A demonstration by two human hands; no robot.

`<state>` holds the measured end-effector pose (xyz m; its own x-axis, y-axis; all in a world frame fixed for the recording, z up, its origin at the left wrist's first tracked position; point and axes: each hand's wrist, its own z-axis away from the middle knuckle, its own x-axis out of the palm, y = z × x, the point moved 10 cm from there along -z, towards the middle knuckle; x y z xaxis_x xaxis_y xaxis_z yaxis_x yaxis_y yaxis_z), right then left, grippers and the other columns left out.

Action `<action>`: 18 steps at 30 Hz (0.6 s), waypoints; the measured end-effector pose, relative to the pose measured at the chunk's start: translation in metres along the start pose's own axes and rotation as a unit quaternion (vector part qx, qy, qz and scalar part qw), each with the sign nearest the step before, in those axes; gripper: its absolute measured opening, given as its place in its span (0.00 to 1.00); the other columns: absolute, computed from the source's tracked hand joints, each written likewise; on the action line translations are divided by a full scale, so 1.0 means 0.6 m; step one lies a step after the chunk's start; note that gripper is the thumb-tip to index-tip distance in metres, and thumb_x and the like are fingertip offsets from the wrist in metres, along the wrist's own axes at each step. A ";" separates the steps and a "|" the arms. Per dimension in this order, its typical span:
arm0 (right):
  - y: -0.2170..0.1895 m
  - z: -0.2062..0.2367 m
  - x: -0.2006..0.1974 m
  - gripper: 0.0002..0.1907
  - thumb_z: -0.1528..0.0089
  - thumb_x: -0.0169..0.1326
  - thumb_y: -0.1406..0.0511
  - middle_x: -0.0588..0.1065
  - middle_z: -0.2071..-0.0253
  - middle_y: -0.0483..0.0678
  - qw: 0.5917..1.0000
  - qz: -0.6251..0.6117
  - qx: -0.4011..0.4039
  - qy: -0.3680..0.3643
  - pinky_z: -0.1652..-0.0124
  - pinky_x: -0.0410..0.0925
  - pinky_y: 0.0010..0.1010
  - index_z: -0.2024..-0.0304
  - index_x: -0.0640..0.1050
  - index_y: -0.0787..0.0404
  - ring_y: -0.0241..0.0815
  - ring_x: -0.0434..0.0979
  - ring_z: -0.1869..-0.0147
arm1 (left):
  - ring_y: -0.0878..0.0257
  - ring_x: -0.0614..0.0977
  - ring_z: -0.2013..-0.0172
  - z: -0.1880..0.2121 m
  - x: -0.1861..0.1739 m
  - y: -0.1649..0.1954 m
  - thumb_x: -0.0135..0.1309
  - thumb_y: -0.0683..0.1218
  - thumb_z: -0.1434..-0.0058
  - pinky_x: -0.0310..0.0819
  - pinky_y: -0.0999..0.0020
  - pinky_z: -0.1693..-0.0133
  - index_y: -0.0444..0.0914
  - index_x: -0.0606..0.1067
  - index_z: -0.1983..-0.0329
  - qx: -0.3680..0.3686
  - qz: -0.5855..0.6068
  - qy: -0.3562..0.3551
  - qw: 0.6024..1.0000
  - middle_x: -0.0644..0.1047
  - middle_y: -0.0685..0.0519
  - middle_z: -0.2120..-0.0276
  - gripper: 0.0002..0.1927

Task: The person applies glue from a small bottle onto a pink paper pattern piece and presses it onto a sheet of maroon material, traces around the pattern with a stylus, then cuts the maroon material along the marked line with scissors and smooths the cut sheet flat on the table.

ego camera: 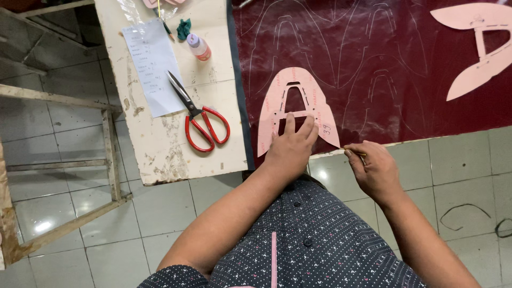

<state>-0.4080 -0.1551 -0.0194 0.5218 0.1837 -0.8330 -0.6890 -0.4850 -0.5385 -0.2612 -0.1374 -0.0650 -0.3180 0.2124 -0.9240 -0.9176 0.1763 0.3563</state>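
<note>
The pink paper pattern (296,106) lies flat on the dark red sheet (384,64), looking thin, light and slippy. The left hand (290,146) presses it with flat, spread fingers; the right hand (376,168) pinches a thin marking stick (353,151) at its edge

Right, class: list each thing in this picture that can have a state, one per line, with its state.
left hand: pressed flat on the pink pattern
pink pattern: lying flat on the dark red sheet
right hand: gripping a thin marking tool
marking tool: tip at the pattern's edge
dark red sheet: spread out, traced with outlines
scissors: closed, lying untouched
small bottle: capped, lying down
</note>
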 end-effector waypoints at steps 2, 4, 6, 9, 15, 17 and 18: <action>-0.007 -0.004 0.004 0.04 0.37 0.60 0.67 0.78 0.64 0.49 1.000 -0.001 -0.012 -0.005 0.53 0.70 0.38 0.59 0.81 0.61 0.50 0.79 0.56 | 0.34 0.61 0.33 0.002 -0.004 -0.002 0.53 0.43 0.43 0.77 0.35 0.53 0.37 0.65 0.33 -0.006 0.003 0.004 1.000 0.58 0.43 0.30 0.32; -0.008 -0.010 0.013 0.04 0.37 0.61 0.68 0.77 0.66 0.49 1.000 -0.002 -0.010 -0.016 0.52 0.70 0.39 0.59 0.81 0.61 0.49 0.79 0.58 | 0.35 0.62 0.33 0.001 -0.006 -0.006 0.54 0.43 0.44 0.77 0.36 0.53 0.37 0.65 0.33 -0.012 0.013 0.002 1.000 0.58 0.43 0.30 0.32; -0.023 -0.017 0.018 0.05 0.37 0.61 0.68 0.78 0.65 0.50 0.999 -0.010 -0.046 -0.004 0.52 0.70 0.39 0.59 0.80 0.62 0.50 0.79 0.56 | 0.35 0.61 0.33 -0.002 -0.002 -0.008 0.54 0.43 0.44 0.77 0.36 0.54 0.36 0.65 0.34 -0.014 0.033 -0.010 0.999 0.58 0.43 0.30 0.33; -0.036 -0.037 0.031 0.05 0.37 0.61 0.68 0.78 0.63 0.51 0.997 -0.019 -0.073 0.012 0.52 0.70 0.39 0.59 0.80 0.62 0.51 0.79 0.56 | 0.36 0.62 0.33 -0.004 0.001 -0.012 0.52 0.43 0.44 0.78 0.39 0.54 0.32 0.65 0.35 -0.016 0.025 0.001 1.000 0.59 0.43 0.30 0.31; -0.044 -0.091 0.053 0.04 0.36 0.61 0.68 0.78 0.62 0.52 0.995 -0.025 -0.088 0.049 0.53 0.71 0.39 0.58 0.81 0.61 0.52 0.79 0.55 | 0.38 0.63 0.32 0.004 0.011 -0.022 0.48 0.44 0.39 0.79 0.44 0.52 0.31 0.68 0.39 -0.009 0.027 0.048 0.998 0.63 0.41 0.31 0.25; -0.040 -0.107 0.056 0.04 0.35 0.61 0.68 0.78 0.63 0.52 0.994 -0.036 -0.083 0.056 0.53 0.71 0.40 0.58 0.82 0.60 0.52 0.79 0.55 | 0.40 0.65 0.33 0.005 0.013 -0.023 0.47 0.45 0.39 0.78 0.47 0.49 0.31 0.68 0.39 -0.005 0.011 0.064 0.998 0.63 0.42 0.31 0.25; -0.039 -0.113 0.058 0.04 0.35 0.61 0.68 0.78 0.63 0.51 0.994 -0.042 -0.081 0.057 0.54 0.71 0.40 0.57 0.82 0.60 0.52 0.79 0.55 | 0.41 0.65 0.33 0.006 0.012 -0.024 0.47 0.46 0.39 0.77 0.49 0.47 0.32 0.68 0.39 -0.004 0.002 0.073 0.997 0.63 0.42 0.31 0.25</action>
<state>-0.3399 -0.1955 -0.0270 0.6341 0.1353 -0.7613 -0.5558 -0.6047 -0.5705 -0.2495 -0.1351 -0.0761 -0.3527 0.0714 -0.9330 -0.9177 0.1684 0.3598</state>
